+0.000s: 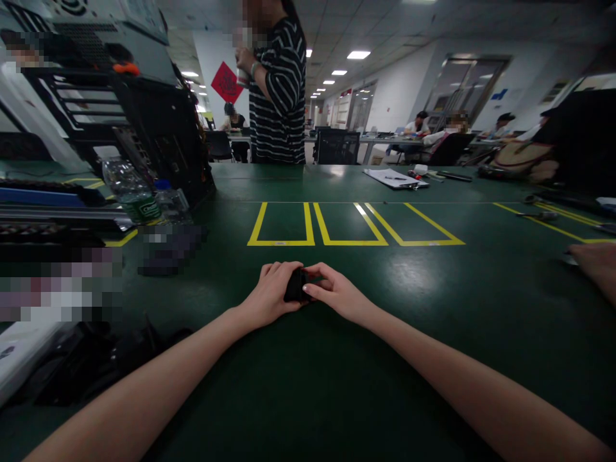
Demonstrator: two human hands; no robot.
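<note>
A small black block-like object [294, 287] rests on or just above the green table in front of me; its kind I cannot make out. My left hand [272, 292] is closed around its left side, with the fingers over the top and the thumb along the near edge. From the right, my right hand [341, 294] pinches at the object's right end with thumb and fingertips. Part of the object is hidden under my left fingers. Just beyond both hands, yellow tape outlines [351, 243] mark the tabletop.
Bottles [128, 186] and a black computer case [163, 122] stand at the left, with black gear [96, 359] nearer me. A clipboard [395, 178] lies across the green table [308, 398]. Another person's hand [597, 263] is at the right edge; a person in stripes [279, 96] stands opposite.
</note>
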